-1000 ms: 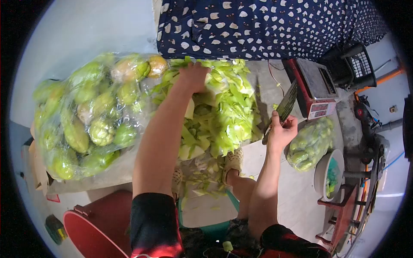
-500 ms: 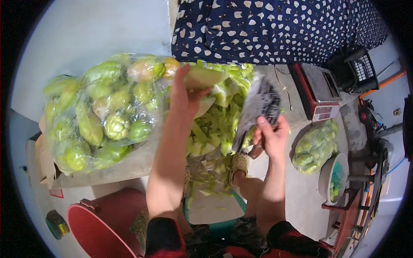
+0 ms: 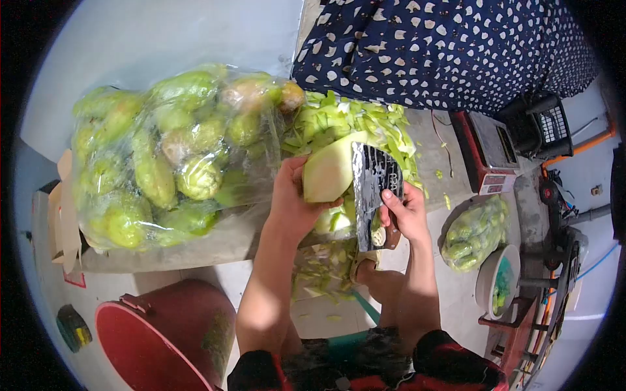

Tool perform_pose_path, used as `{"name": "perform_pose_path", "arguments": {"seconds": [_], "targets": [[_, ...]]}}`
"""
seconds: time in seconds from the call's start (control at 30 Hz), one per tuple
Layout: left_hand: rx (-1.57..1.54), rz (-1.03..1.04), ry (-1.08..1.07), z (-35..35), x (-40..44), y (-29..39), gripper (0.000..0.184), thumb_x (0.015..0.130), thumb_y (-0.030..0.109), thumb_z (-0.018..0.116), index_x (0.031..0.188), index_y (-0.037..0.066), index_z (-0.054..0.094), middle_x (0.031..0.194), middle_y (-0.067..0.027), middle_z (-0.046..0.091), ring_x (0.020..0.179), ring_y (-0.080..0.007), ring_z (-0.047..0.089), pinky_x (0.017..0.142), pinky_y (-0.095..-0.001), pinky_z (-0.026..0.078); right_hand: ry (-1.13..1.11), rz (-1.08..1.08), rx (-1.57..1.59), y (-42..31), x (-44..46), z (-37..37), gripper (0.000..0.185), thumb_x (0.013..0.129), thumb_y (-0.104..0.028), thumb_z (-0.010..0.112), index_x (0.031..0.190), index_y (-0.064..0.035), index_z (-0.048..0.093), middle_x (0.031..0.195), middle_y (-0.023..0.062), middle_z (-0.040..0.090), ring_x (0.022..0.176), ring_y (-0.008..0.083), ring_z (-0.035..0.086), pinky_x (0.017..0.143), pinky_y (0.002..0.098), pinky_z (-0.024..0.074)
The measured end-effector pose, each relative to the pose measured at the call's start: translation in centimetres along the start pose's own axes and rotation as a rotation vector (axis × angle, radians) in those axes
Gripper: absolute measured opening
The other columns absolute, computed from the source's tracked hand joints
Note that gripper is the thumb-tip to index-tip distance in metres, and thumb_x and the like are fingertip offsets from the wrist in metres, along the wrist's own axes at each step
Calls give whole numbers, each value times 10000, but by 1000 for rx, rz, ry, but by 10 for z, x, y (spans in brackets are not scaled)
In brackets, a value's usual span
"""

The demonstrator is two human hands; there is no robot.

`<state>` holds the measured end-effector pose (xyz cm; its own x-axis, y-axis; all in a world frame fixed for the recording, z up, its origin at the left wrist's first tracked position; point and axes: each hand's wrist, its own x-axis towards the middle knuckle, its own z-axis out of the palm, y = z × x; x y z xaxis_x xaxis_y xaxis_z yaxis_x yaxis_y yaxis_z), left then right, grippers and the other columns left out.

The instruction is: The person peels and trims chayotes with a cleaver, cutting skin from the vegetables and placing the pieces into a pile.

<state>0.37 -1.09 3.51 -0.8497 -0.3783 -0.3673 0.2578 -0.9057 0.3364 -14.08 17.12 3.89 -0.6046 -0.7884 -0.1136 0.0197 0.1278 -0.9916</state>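
My left hand point(image 3: 293, 199) grips a peeled green papaya point(image 3: 328, 171) from its left side and underneath; its flesh is pale and one end looks cut flat. In my right hand point(image 3: 405, 212) is a cleaver point(image 3: 376, 171) with a wide dark blade, wet and shiny. The brown handle point(image 3: 392, 236) shows just below my fingers. Upright, the blade stands against or just in front of the papaya's right side; I cannot tell if it touches. Behind both lies a heap of green peelings point(image 3: 385, 124).
Unpeeled green papayas fill a clear plastic bag point(image 3: 150, 163) on the ledge at left. A red bin point(image 3: 163, 332) stands below. At right are a red scale point(image 3: 484, 146), a filled plastic bag point(image 3: 476, 234), and a white bucket point(image 3: 486, 287). Patterned navy cloth point(image 3: 430, 52) hangs behind.
The cleaver has come left and turned upright, from a blurred tilt, up to the papaya. My left hand has lowered and brought the papaya nearer. The view has shifted slightly.
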Motion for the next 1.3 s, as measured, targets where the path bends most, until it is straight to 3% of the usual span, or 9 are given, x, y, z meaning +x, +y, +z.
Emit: {"name": "perform_pose_path", "arguments": {"seconds": [0.07, 0.13, 0.17, 0.27, 0.33, 0.43, 0.67, 0.73, 1.3], "targets": [[120, -6, 62, -11, 3, -1, 506, 861, 329, 462, 1254, 15, 514, 1199, -168, 596, 1102, -350, 588, 906, -615, 483, 4, 42, -20, -1, -1, 4, 218, 959, -254, 612, 919, -44, 571, 559, 17, 547, 461, 92, 500, 419, 239, 362], [-181, 16, -139, -18, 11, -4, 508, 861, 360, 484, 1258, 46, 527, 1153, -161, 621, 1071, -335, 607, 878, -637, 482, -12, 45, -28, 2, 2, 6, 239, 979, -279, 579, 916, -49, 567, 554, 14, 539, 453, 86, 486, 412, 236, 341], [-179, 10, -144, -20, 13, -4, 508, 861, 360, 484, 1258, 46, 527, 1153, -161, 621, 1071, -335, 607, 878, -637, 482, -4, 44, -29, 2, 3, 6, 239, 979, -279, 579, 916, -49, 567, 554, 14, 539, 453, 86, 486, 412, 236, 341], [-144, -52, -184, -19, 16, -8, 522, 897, 426, 482, 1262, 55, 525, 1122, -161, 636, 1000, -335, 639, 849, -588, 517, -35, 90, -39, 6, 0, 0, 245, 985, -286, 566, 909, -54, 564, 542, 13, 523, 429, 86, 469, 391, 234, 331], [-48, 66, -86, -16, 21, -14, 549, 940, 480, 453, 1257, 38, 524, 1098, -173, 647, 937, -332, 661, 820, -518, 550, -29, 113, -16, 7, -2, -2, 248, 985, -288, 565, 907, -53, 564, 551, 12, 525, 426, 85, 467, 387, 233, 330], [-33, 82, -87, -13, 28, -18, 567, 966, 504, 421, 1251, 24, 522, 1102, -184, 646, 917, -320, 667, 815, -447, 562, 22, 117, -26, 6, -8, -6, 263, 985, -292, 563, 901, -42, 562, 588, 11, 538, 424, 82, 464, 381, 230, 339], [134, 249, -134, -6, 26, -14, 565, 974, 485, 447, 1245, -5, 517, 1108, -186, 650, 941, -277, 668, 824, -401, 553, 5, 53, -2, 0, -16, 7, 300, 964, -307, 598, 884, -22, 553, 560, 0, 495, 427, 86, 457, 395, 238, 363], [102, 238, -13, -1, 19, -12, 474, 957, 408, 560, 1150, -25, 586, 1006, -117, 660, 837, -184, 666, 724, -319, 553, 19, 61, -8, 4, -15, 2, 278, 964, -290, 598, 878, -31, 546, 543, 11, 492, 414, 96, 459, 391, 244, 374], [98, 262, -40, -4, 22, -19, 368, 971, 347, 562, 1079, 2, 631, 913, -53, 665, 762, -123, 644, 654, -271, 534, 49, 71, -16, 3, -15, 6, 309, 956, -287, 614, 828, -28, 505, 545, 11, 456, 410, 100, 435, 398, 258, 381]]}}
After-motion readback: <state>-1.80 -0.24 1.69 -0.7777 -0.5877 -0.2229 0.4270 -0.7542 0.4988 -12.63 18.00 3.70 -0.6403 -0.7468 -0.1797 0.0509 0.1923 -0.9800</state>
